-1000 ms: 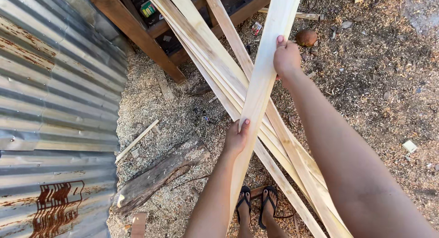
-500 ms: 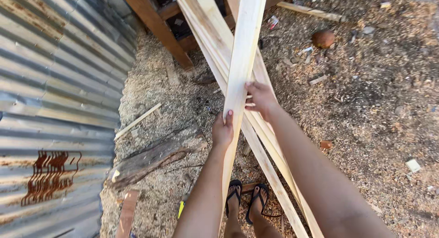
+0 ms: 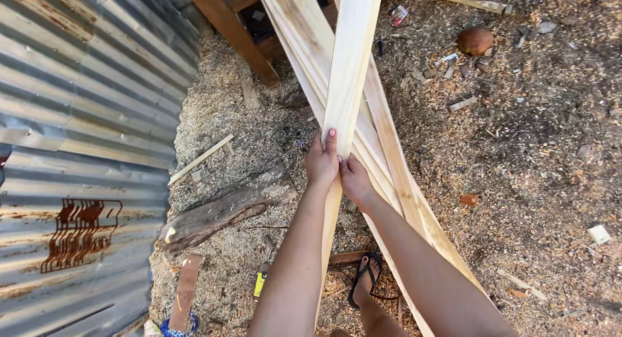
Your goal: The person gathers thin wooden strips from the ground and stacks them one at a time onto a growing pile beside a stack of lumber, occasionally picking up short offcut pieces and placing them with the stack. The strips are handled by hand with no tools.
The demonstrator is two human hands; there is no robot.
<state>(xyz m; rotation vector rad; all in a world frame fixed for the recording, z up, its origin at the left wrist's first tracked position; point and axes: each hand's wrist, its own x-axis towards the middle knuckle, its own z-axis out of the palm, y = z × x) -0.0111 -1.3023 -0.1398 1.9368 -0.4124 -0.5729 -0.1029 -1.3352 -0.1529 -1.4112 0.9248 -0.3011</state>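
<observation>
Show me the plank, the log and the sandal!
plank (image 3: 350,58), head view, on its pale face.
log (image 3: 227,207), head view, on its bark.
sandal (image 3: 365,279), head view, on its black strap.

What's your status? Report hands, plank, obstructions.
Left hand and right hand both grip pale plank. Plank angled over leaning planks. Dark log lies left.

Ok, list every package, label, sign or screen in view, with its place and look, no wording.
Red stencilled marking: on the corrugated metal sheet at lower left, rusty red, blocky.
Small wrapper: on the sawdust ground near the top, crumpled, red and white.
No screens or signs.
</observation>
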